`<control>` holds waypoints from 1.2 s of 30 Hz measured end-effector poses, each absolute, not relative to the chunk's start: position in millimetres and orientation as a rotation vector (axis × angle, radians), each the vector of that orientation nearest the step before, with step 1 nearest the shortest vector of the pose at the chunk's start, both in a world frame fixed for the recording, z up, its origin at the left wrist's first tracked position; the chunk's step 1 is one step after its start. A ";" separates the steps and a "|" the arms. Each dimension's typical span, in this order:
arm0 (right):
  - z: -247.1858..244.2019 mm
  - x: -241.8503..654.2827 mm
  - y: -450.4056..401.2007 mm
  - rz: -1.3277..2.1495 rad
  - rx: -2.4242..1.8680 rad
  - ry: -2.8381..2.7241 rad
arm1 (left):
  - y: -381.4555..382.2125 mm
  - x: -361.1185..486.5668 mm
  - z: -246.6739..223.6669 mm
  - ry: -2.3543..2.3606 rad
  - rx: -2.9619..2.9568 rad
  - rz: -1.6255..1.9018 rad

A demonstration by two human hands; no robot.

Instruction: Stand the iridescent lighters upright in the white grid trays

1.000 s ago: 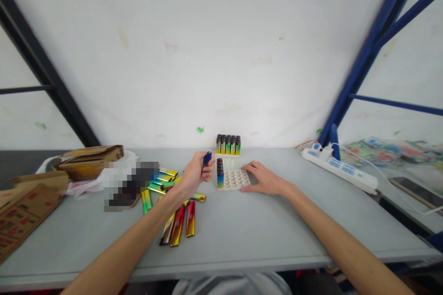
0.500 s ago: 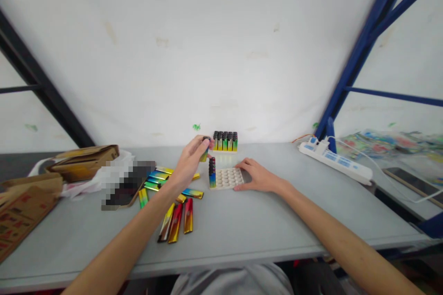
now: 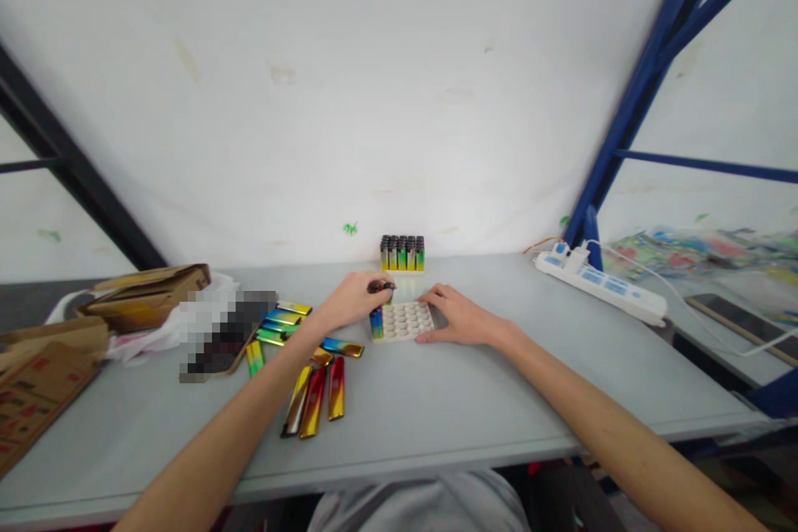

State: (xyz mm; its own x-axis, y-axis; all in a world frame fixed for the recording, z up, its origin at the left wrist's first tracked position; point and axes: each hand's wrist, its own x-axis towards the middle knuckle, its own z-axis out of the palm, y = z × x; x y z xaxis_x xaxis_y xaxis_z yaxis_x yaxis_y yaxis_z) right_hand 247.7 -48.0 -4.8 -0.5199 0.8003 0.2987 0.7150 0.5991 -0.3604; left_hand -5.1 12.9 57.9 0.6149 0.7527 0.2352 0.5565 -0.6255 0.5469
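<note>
My left hand [image 3: 357, 299] pinches a lighter [image 3: 389, 293] over the far left corner of a white tray [image 3: 409, 324] with rows of round holes. Along the tray's left edge stand lighters [image 3: 376, 326] in a column, upright, partly hidden by my fingers. My right hand [image 3: 458, 317] steadies the tray's right end, thumb at the near corner and fingers at the far one. Left of the tray, several loose lighters lie flat, among them red and gold ones [image 3: 315, 403], a blue and gold one [image 3: 342, 347] and a green one [image 3: 255, 357].
A second holder full of upright lighters [image 3: 402, 253] stands by the wall. On the left lie a partly blurred phone [image 3: 233, 357], a white plastic bag [image 3: 140, 345] and cardboard boxes [image 3: 50, 382]. To the right are a power strip [image 3: 602, 287] and another phone [image 3: 741, 320].
My left hand has come down and slightly right with the lighter, from above the loose lighters' far side to the tray's left column. My right hand stays at the tray.
</note>
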 end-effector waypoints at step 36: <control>-5.5 251.2 -47.3 0.294 -1.198 -2.405 | 29.5 -76.0 87.2 1.275 2.522 0.520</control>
State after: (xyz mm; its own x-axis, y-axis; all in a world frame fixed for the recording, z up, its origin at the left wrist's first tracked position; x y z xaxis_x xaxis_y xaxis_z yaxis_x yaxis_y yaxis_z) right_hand 251.2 -47.3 -5.5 -0.5306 0.7978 0.2863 0.7054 0.6029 -0.3728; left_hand -76.0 29.5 87.2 0.5490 0.8129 0.1945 0.7170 -0.5777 0.3901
